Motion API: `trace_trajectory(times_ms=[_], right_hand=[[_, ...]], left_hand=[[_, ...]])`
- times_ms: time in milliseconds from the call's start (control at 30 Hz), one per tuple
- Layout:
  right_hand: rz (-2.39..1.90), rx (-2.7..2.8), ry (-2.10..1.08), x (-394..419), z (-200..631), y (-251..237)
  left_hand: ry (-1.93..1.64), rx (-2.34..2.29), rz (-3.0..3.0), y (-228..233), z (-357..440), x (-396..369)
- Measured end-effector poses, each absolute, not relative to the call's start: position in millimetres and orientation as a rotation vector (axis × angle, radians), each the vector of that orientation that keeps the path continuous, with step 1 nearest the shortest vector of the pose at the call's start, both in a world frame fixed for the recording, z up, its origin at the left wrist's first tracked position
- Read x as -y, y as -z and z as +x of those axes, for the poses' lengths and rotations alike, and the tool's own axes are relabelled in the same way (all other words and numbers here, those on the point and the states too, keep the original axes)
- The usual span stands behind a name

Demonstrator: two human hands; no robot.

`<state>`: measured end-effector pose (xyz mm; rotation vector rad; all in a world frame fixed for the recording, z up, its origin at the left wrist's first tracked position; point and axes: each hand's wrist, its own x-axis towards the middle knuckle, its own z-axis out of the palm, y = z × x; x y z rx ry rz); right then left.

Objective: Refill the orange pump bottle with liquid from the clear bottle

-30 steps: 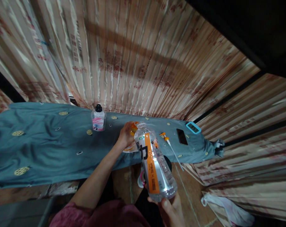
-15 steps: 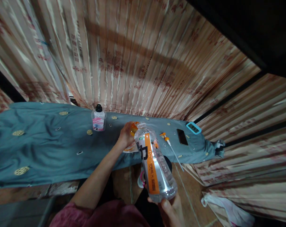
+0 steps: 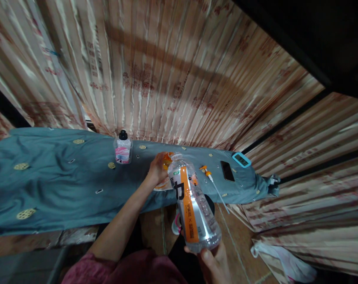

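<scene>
- Barely anything has moved since the earlier frame: the scene sits a touch further left on my feed, while the left hand (image 3: 159,169), the right hand (image 3: 213,262) and the clear bottle (image 3: 193,209) keep their pose.
- My right hand is curled around the base of that bottle, which slants with its neck away from me, its silver-and-orange label facing up.
- My left hand is closed around an orange container (image 3: 167,162) right at the bottle's neck; whether the two mouths touch, I can't tell.
- I would keep both wrists steady and the openings lined up, changing the tilt only gradually; a slip at the neck could wet the cloth.
- I can't make out any liquid level, so I would watch the neck closely.
- To the right on the teal-covered surface (image 3: 63,177) lie an orange pump (image 3: 207,173), a phone (image 3: 228,171) and a blue-framed clock (image 3: 241,159).
- A black-capped bottle (image 3: 123,152) stands upright to the left.
- Printed curtains (image 3: 167,79) hang behind, and a white bag (image 3: 285,260) sits low at the right.
</scene>
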<state>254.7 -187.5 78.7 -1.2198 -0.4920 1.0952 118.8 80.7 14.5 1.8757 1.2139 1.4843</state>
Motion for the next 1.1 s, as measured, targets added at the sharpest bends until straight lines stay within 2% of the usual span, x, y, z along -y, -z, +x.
trace_trajectory(times_ms=[367, 1100], right_hand=[[-1.232, 0.506, -1.084, 186, 250, -90], [-1.226, 0.490, -1.114, 188, 257, -81]], left_hand=[[-1.499, -1.224, 1.852, -15, 121, -82], [-1.511, -1.195, 1.830, -11, 121, -84]])
